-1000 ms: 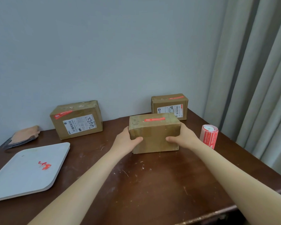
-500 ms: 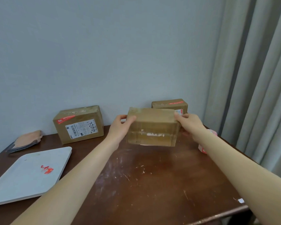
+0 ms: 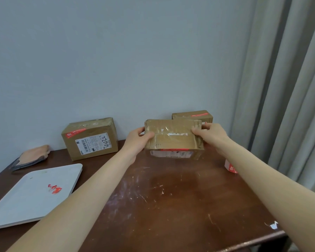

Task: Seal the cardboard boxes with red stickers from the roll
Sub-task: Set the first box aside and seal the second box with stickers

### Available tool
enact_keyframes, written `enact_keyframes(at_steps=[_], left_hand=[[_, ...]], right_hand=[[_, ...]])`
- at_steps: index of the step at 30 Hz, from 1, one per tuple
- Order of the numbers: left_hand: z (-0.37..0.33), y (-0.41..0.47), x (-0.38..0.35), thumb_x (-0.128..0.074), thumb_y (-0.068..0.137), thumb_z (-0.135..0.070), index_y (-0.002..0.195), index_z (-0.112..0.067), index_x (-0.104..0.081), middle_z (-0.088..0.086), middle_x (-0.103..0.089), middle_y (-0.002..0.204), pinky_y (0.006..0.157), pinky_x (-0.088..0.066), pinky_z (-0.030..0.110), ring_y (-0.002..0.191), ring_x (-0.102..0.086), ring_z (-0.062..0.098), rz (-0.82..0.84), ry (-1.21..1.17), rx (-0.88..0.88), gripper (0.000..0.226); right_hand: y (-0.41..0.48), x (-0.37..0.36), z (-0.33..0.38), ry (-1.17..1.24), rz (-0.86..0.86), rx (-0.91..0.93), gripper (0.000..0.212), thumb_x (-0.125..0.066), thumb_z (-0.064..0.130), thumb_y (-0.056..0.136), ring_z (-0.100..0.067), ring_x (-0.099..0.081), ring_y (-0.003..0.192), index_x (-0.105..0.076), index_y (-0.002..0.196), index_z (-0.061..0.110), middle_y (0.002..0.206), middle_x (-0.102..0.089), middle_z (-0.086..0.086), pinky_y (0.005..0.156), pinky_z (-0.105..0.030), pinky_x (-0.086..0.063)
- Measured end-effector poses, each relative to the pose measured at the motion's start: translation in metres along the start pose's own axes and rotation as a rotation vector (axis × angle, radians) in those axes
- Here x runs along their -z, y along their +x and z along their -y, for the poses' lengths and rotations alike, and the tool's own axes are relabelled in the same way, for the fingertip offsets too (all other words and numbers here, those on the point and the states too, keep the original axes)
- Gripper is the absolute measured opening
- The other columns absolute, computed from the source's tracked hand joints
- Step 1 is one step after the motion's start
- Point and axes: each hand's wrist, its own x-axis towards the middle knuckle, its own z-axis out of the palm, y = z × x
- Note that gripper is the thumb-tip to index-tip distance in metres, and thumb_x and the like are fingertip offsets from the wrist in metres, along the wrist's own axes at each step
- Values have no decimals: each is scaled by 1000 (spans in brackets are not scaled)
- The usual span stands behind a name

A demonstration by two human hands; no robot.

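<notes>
Centrally, one cardboard box (image 3: 173,140), brown and rectangular, sits at mid-frame with its long axis running left to right. It is tilted so that a broad face crossed by glossy clear tape looks at the camera. Along its lower edge runs a red sticker strip, and below that is a white shipping label whose print is too small to read. Whether the box touches the tabletop (image 3: 171,206) cannot be told. The left hand (image 3: 136,140) grips the box's left end with the thumb on the taped face. The right hand (image 3: 212,137) grips the right end likewise. A second box (image 3: 90,139) stands left of centre against the wall, bearing a red sticker and a white barcode label handwritten "4422". A third box (image 3: 193,116) stands behind the held one, with a red sticker on top. The sticker roll (image 3: 229,166), red and white, is at right of centre, mostly hidden behind the right forearm. A white tray (image 3: 25,202) with rounded corners lies at lower left, holding red scraps (image 3: 55,189). A folded cloth (image 3: 33,154) lies at the left edge. The tabletop is dark brown wood, scratched and scuffed.
</notes>
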Motion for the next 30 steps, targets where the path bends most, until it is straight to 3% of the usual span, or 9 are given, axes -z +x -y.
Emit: enact_keyframes(at_steps=[5,9,14,17,20,22,24,27,30], left_hand=[[4,1,-4,-59,90,-32,130,-19,-53,1,-64,113,62,-40,22,88,-58,10,-17,19,36,43],[12,2,-8,-59,88,-40,133,-14,-45,1,-55,123,79,-39,29,105,-51,16,-43,52,85,54],[23,3,-13,-55,89,-40,136,-14,-45,0,-54,129,86,-39,30,113,-49,16,-21,103,82,55],[29,1,-16,-52,91,-37,133,-16,-49,-4,-55,125,83,-36,28,109,-48,12,-4,126,52,47],[38,2,-15,-50,92,-38,140,-19,-43,-3,-50,138,89,-34,26,123,-46,16,-27,146,19,52],[44,-1,-15,-48,95,-33,141,-17,-40,-1,-47,140,93,-32,24,128,-44,16,-122,234,-67,50],[50,-8,-15,-47,95,-23,135,-17,-47,0,-52,132,94,-33,22,123,-47,15,-250,394,-262,40],[56,-16,-17,-53,89,-14,119,-18,-59,-4,-54,118,86,-35,18,112,-49,13,-304,569,-478,31],[57,-19,-20,-58,88,-17,113,-17,-64,-6,-56,115,83,-34,16,112,-47,9,-284,636,-534,26]], right_hand=[[-4,-5,-1,-154,-12,-9,30,-57,49,84,-23,-69,82,-67,83,21,86,-72,-3,81,-48,-57],[-6,-9,-6,-202,6,-34,38,-50,51,87,-22,-70,81,-68,88,17,88,-72,-3,78,-44,-59],[-4,-14,-13,-213,57,-61,43,-52,53,89,-19,-66,88,-65,100,14,95,-68,-3,79,-40,-59],[-5,-16,-17,-192,86,-73,53,-56,60,84,-19,-64,95,-63,108,13,107,-66,-4,82,-41,-58],[-7,-15,-17,-278,59,-51,87,-61,68,75,-26,-52,122,-42,140,13,140,-49,-7,97,-45,-49],[-7,-14,-15,-383,34,57,106,-68,70,67,-29,-37,136,-25,150,19,153,-30,-7,107,-47,-39],[-9,-15,-13,-471,64,183,112,-76,63,62,-28,-26,141,-20,151,25,156,-20,-6,111,-48,-33],[-10,-21,-12,-624,153,282,111,-83,53,61,-25,-14,145,-21,150,30,158,-10,-2,114,-48,-27],[-10,-28,-12,-673,172,316,96,-82,44,67,-21,-15,145,-32,148,29,158,-10,-2,113,-43,-27]])
